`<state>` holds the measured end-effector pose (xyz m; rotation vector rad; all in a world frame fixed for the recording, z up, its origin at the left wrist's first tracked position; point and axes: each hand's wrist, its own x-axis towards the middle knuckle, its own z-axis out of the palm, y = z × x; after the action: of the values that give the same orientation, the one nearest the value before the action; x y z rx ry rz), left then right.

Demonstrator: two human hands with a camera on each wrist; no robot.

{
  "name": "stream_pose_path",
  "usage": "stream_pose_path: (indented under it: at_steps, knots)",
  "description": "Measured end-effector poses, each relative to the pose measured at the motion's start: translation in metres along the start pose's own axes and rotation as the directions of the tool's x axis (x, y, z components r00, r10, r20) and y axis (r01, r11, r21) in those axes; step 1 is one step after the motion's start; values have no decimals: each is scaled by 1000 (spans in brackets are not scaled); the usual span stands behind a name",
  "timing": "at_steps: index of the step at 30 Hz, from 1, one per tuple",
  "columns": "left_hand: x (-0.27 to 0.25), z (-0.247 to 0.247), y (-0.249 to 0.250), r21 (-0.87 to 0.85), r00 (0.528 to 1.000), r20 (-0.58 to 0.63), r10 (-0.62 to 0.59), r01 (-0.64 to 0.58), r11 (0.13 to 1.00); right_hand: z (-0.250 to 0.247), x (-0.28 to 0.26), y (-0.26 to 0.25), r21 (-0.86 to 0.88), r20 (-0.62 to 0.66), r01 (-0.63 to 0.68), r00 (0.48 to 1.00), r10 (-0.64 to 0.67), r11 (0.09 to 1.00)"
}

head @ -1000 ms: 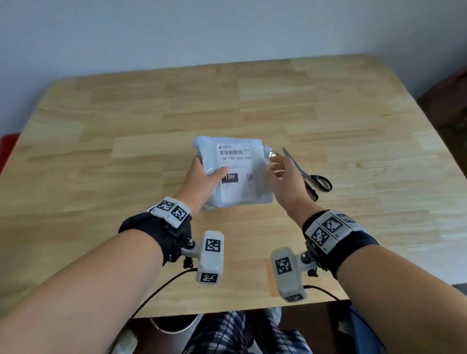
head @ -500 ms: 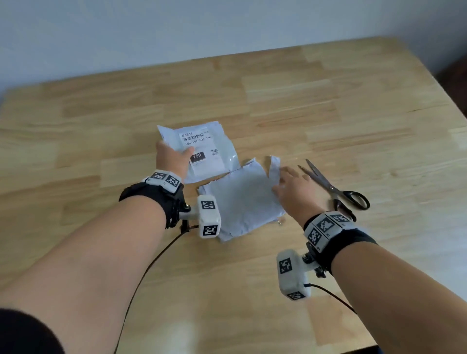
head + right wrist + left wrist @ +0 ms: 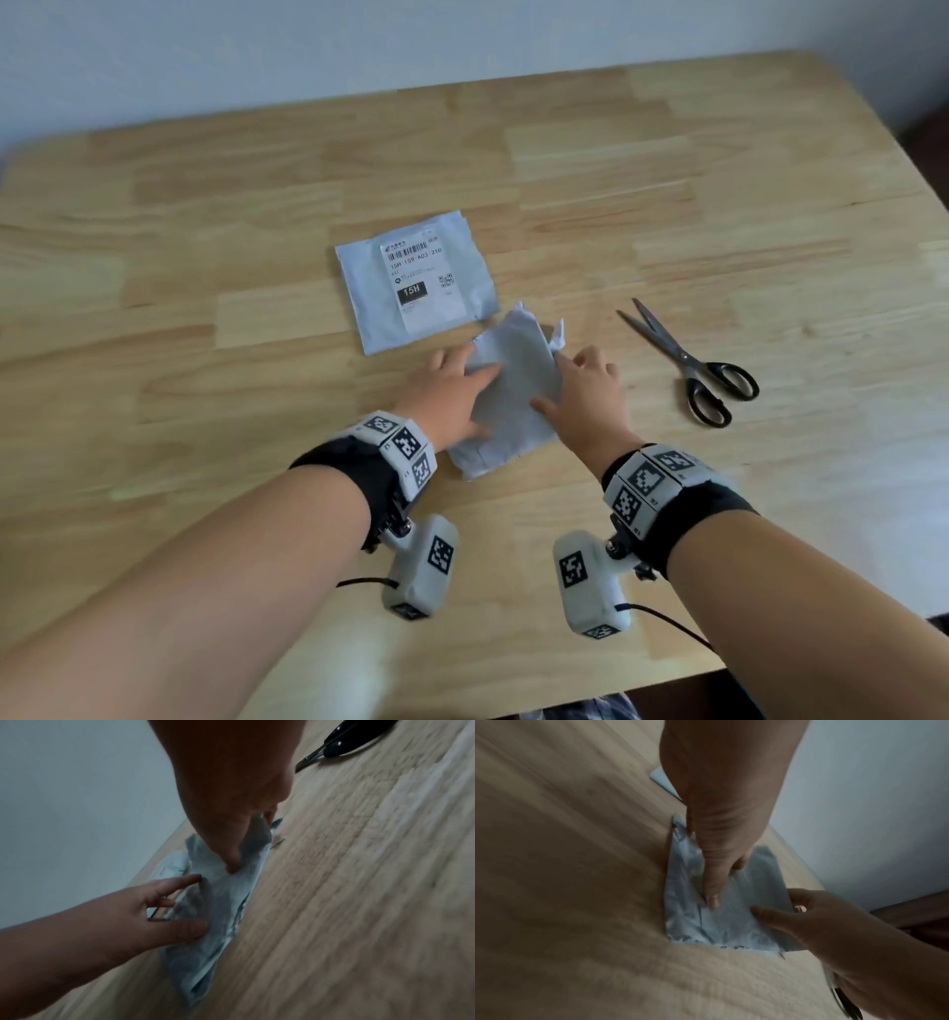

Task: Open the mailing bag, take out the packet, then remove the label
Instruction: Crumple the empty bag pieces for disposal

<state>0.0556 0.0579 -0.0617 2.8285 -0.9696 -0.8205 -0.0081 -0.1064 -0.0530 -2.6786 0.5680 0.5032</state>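
A flat pale packet [image 3: 364, 288] lies on the wooden table [image 3: 205, 329] with a white printed label [image 3: 423, 280] stuck on its face; no hand touches it. Just in front of it is the crumpled grey mailing bag [image 3: 518, 380], torn at its far end. My left hand [image 3: 467, 370] rests on the bag's left side with straight spread fingers and the thumb pressing down [image 3: 713, 898]. My right hand [image 3: 560, 380] pinches the bag's right edge, thumb on top [image 3: 233, 866] and fingers curled at the edge. In the right wrist view the bag [image 3: 226, 912] looks slightly lifted off the wood.
Black-handled scissors [image 3: 688, 360] lie partly open on the table to the right of my right hand, also in the right wrist view [image 3: 347, 742]. The table's front edge runs below my forearms. A pale wall stands behind the table.
My left hand set the labelled packet down at the back and came to the grey bag. My right hand stayed on the bag's right edge.
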Motion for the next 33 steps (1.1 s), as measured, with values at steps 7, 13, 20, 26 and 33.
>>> stream_pose_path:
  at_steps: [7, 13, 20, 26, 33]
  knots:
    - [-10, 7, 11, -351, 997, -73, 0, -26, 936, -2, -16, -1, 445, 12, 43, 998, -54, 894]
    - [-16, -12, 22, -520, 989, -147, 14, -90, 849, -14, -25, 23, 741, 20, -123, 987, 162, 661]
    - [23, -30, 60, -275, 984, -165, 71, -115, 955, -40, -23, 78, 953, -87, -72, 867, 491, 295]
    - [64, -31, 86, 20, 975, 65, 214, -216, 976, -48, -5, 95, 991, -24, -50, 854, 519, 128]
    - [57, 1, 66, -22, 955, -99, 279, -283, 959, -40, -2, 99, 998, 51, -61, 825, 563, -1]
